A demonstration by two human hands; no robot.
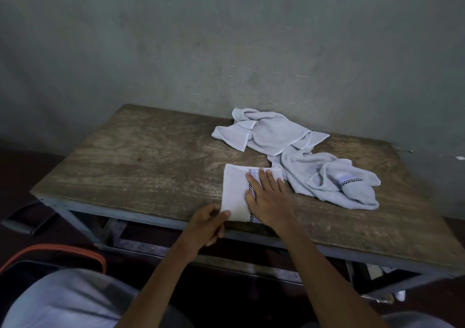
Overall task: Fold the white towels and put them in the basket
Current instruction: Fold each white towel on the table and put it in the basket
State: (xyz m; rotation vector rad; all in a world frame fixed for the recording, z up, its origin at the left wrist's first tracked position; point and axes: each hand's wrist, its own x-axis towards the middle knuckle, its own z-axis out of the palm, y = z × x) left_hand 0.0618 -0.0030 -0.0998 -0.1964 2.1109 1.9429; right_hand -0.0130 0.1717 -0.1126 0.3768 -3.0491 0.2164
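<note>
Two loose white towels [271,132] [334,179] lay crumpled on the far right of the wooden table [141,156], just beside the folded towel [235,194] at its near edge. I saw my right hand [268,199] pressed flat, fingers spread, on that folded towel, while my left hand [210,223] pinched its near-left corner.

My right hand [266,199] is covering the folded towel's [235,194] right half, and the orange-rimmed basket [75,252] left of it is getting cropped by my lap.
</note>
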